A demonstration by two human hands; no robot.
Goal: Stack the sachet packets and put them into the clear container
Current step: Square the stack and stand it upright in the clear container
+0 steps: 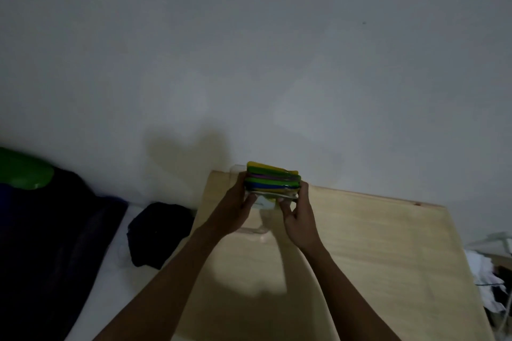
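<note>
A pale grey wall [249, 50] fills the upper part of the dim view, with the shadow of the hands cast low on it. Below it a light wooden worktop [374, 243] runs from its far left corner toward the near right. Left of the worktop lies a white bed [110, 271] carrying a large dark cloth [50, 230], a smaller dark bundle [158, 232] and part of a green object [22, 171]. Off the worktop's right edge sits a heap of white and dark cloth [487, 279]. Near the far left corner of the worktop both bare forearms reach forward. The left hand [235, 210] and right hand [299, 216] clasp the stack of sachet packets [273, 180] from either side, fingers curled around its ends, thumbs on its near face. The stack shows yellow, green, pink and blue edges. It is held over the clear container [256, 230], whose faint rim shows between the wrists; whether the stack touches it cannot be told.
</note>
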